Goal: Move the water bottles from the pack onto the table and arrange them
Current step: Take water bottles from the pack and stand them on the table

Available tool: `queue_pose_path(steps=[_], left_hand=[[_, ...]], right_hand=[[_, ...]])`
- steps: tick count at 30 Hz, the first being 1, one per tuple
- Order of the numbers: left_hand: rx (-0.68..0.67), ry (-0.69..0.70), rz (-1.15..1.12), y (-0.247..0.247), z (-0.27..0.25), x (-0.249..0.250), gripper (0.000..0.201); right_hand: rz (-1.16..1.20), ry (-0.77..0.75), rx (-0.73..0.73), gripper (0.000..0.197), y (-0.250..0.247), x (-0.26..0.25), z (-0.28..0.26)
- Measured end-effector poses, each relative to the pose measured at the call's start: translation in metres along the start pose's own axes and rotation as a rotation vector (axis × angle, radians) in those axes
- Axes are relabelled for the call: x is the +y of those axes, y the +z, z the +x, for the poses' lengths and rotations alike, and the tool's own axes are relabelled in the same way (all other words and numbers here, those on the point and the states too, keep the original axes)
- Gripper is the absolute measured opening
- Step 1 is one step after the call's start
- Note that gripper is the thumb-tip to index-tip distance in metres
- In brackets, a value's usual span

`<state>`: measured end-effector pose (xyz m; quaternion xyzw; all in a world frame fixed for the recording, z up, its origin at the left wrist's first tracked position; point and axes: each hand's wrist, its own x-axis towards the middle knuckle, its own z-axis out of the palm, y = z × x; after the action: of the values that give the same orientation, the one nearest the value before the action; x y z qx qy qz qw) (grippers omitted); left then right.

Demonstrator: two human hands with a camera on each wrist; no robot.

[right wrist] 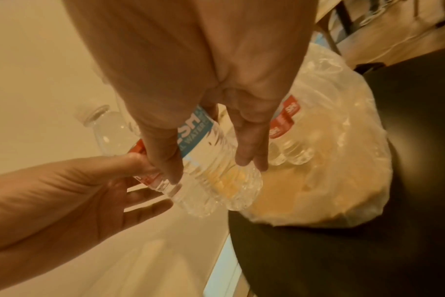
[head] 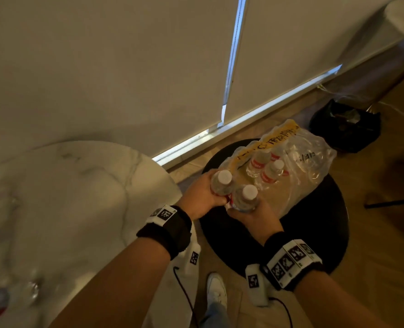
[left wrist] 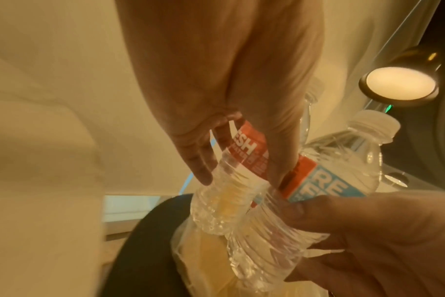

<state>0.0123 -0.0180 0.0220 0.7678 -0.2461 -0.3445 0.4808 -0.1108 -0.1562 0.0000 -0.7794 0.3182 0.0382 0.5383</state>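
My left hand (head: 202, 197) and right hand (head: 253, 215) each wrap 1 bottle (head: 222, 184) at the label just above the pack (head: 298, 166), fingers (left wrist: 201, 160) curled round thin, crushable, likely slick plastic, so I'd squeeze mid-body lightly.

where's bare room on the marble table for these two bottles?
Bare: the marble table middle and far edge, bordered by the wall and the black stool. Crowded: its near-left corner, blurred bottles; and the stool, under the plastic pack.
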Motion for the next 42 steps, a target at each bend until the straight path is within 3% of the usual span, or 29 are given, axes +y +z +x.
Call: queue_pose_path(steps=[2, 6, 13, 17, 22, 28, 32, 35, 38, 42], left_hand=[[0.078, 0.008, -0.009, -0.018, -0.051, -0.007, 0.061], [0.246, -0.041, -0.072, -0.048, -0.166, -0.045, 0.061], [0.594, -0.190, -0.226, -0.084, -0.366, -0.144, 0.050], [0.765, -0.280, -0.219, -0.103, -0.433, -0.187, 0.050], [0.846, -0.294, -0.246, -0.141, -0.456, -0.223, 0.052], [0.845, -0.294, -0.242, -0.163, -0.453, -0.237, 0.058], [0.830, -0.322, -0.230, -0.160, -0.458, -0.239, 0.058], [0.805, -0.422, -0.141, -0.151, -0.465, -0.243, 0.062], [0.729, -0.679, 0.051, -0.135, -0.472, -0.243, 0.071], [0.548, -0.750, 0.127, -0.103, -0.463, -0.214, 0.025]], right_hand=[[-0.054, -0.028, -0.044, 0.053, 0.027, -0.012, -0.030], [-0.134, -0.014, -0.137, 0.070, 0.099, -0.035, -0.102], [-0.164, -0.077, -0.397, 0.059, 0.253, -0.050, -0.215], [-0.170, -0.092, -0.452, 0.064, 0.330, -0.059, -0.245], [-0.199, -0.098, -0.450, 0.062, 0.390, -0.080, -0.252], [-0.212, -0.117, -0.425, 0.064, 0.410, -0.098, -0.243], [-0.321, -0.140, -0.489, 0.072, 0.404, -0.098, -0.240], [-0.436, -0.107, -0.541, 0.081, 0.386, -0.090, -0.237], [-0.445, -0.032, -0.520, 0.059, 0.351, -0.075, -0.230], [-0.331, 0.010, -0.397, 0.025, 0.281, -0.052, -0.216]])
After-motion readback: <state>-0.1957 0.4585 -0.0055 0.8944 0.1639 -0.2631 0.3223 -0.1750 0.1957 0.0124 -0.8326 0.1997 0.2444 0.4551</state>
